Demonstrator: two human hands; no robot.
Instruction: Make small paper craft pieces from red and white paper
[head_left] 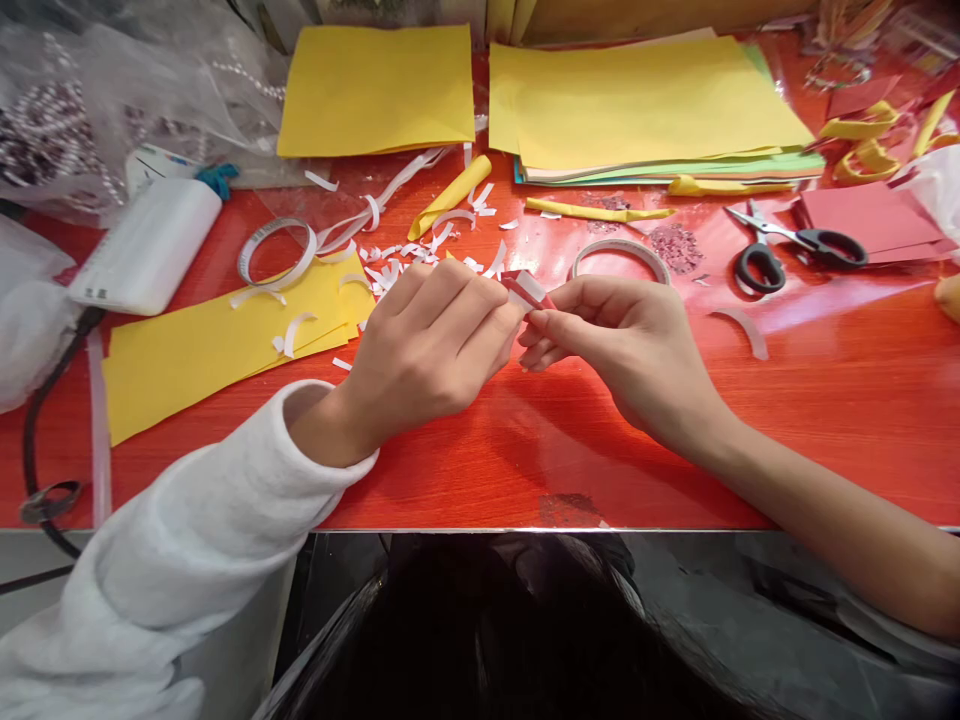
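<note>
Over the middle of the red table (825,420), my left hand (427,345) and my right hand (622,345) meet fingertip to fingertip. Both pinch a small folded red-and-white paper piece (525,288) between thumbs and forefingers. My left arm wears a white fleece sleeve; my right forearm is bare. A roll of double-sided tape (621,255) lies just behind my right hand. Several white paper backing scraps (397,262) are scattered behind my left hand.
Yellow paper sheets (379,88) and a coloured paper stack (645,105) lie at the back. Black-handled scissors (795,245) rest right of centre, beside red paper (870,215). A yellow strip (217,340), a tape ring (274,255), a white case (146,245) and plastic bags (67,110) sit left.
</note>
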